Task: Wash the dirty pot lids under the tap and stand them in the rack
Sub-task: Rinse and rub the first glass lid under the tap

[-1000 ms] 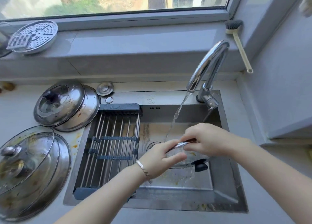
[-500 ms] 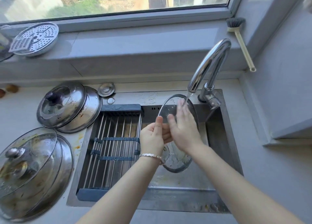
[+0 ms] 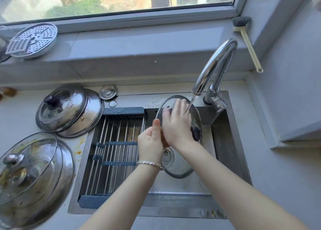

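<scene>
At the sink (image 3: 225, 143), you hold one glass lid (image 3: 180, 167) on edge beneath the running tap (image 3: 217, 65), where a thin stream strikes its upper face. Your left hand (image 3: 151, 143) grips the lid's left rim, thumb straight up along the glass and the other fingers hidden behind it. Your right hand (image 3: 175, 124), blurred, lies flat with straight fingers pressed to the lid's face, just above its dark knob (image 3: 196, 134). The basin holds the lid on its right side, and the slatted rack (image 3: 114, 143) lies across its left. Two piles of soiled lids sit on the counter to the left. The rear pile (image 3: 66, 108) is two steel lids, one atop the other. The near pile (image 3: 31, 169) shows three rims, glass over steel. One perforated steamer plate (image 3: 34, 38) rests on the sill, and one brush (image 3: 246, 38) leans in the right corner.
</scene>
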Available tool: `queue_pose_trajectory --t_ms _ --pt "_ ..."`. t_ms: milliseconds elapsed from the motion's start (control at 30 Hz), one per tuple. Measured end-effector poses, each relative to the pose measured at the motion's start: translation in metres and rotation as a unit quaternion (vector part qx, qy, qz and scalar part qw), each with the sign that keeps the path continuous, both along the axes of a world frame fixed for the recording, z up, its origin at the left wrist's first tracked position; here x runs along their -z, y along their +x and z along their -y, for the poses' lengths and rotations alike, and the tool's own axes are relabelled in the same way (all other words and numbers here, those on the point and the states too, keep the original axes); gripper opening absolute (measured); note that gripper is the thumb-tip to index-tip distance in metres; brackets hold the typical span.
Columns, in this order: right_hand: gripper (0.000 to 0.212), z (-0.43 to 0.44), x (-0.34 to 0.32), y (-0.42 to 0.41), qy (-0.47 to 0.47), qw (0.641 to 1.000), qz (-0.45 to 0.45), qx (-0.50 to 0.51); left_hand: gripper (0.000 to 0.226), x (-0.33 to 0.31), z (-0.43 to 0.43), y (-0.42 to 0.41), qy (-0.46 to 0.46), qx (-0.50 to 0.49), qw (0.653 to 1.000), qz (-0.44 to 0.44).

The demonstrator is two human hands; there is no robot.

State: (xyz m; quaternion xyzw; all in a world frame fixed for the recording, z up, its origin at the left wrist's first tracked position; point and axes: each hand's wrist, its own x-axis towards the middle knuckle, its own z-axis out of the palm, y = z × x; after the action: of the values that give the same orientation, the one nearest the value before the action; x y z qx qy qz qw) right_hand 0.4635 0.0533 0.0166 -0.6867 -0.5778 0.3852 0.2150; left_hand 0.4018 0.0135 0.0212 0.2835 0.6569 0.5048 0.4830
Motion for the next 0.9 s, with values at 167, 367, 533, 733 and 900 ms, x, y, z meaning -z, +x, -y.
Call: queue_pose_trajectory --t_ms 167,367,533,733,900 --pt "0.067 -0.001 0.002 0.003 -0.021 0.998 0.024 -0.054 0.05 0.0 0.0 -0.004 0.011 -0.006 1.0 -0.015" --pt "0.06 0.005 0.0 -0.006 -0.018 0.998 0.02 -0.059 0.053 0.006 0.001 -0.002 -0.015 -0.011 1.0 -0.02" --pt "0.074 -0.018 0.02 0.003 -0.052 0.998 -0.014 0.037 0.051 -0.004 0.007 0.003 -0.014 -0.009 1.0 -0.017" --pt "0.075 -0.056 0.047 0.052 -0.218 0.945 -0.186 0.156 0.042 -0.016 0.019 0.001 0.031 -0.008 0.999 0.011" --pt "0.053 -0.029 0.059 0.073 -0.064 0.985 -0.144 0.065 0.049 -0.012 0.006 -0.006 -0.047 -0.096 0.987 0.117"
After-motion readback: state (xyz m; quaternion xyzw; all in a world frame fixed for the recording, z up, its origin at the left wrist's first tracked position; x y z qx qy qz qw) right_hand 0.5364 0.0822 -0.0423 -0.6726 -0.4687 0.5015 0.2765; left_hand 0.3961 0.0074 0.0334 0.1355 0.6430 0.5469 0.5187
